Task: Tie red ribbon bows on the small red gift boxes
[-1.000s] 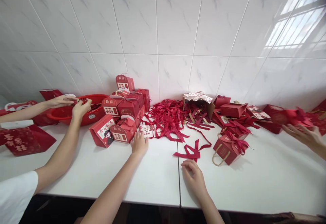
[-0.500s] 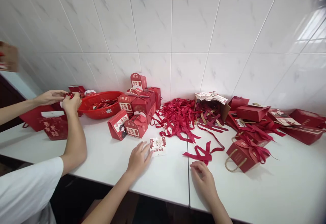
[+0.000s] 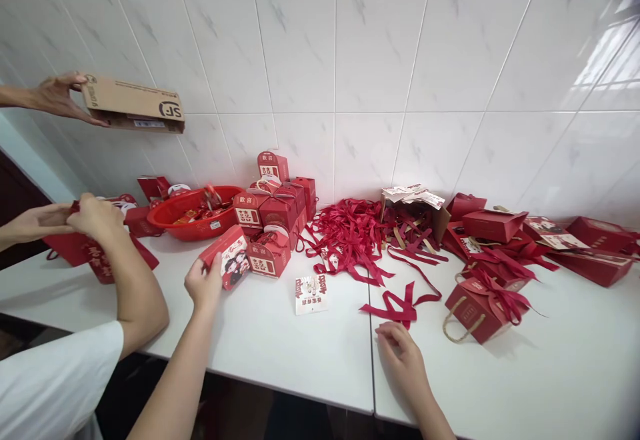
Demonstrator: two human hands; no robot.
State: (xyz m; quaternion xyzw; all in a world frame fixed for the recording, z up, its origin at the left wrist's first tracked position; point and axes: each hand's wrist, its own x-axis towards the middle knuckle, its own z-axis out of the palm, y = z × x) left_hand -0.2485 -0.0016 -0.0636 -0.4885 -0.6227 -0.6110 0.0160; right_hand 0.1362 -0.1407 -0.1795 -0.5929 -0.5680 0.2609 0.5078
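My left hand (image 3: 204, 285) grips the near corner of a small red gift box (image 3: 227, 255) with a cartoon picture, lifting it off the white table (image 3: 280, 353). My right hand (image 3: 400, 350) rests on the table with its fingers curled, holding nothing, just short of a loose red ribbon (image 3: 400, 303). A small white and red card (image 3: 310, 294) lies flat between my hands. More folded red boxes (image 3: 273, 217) are stacked behind the one I hold.
A person in a white sleeve (image 3: 55, 380) at my left works on a red paper bag (image 3: 95, 257). Another hand holds a cardboard box (image 3: 133, 105) up by the tiled wall. A red basin (image 3: 193, 217), a ribbon heap (image 3: 350, 230) and red handled bags (image 3: 477, 300) line the back.
My left hand left the card and moved left to take hold of the red gift box. A cardboard box held by someone came into view at upper left. My right hand stayed put.
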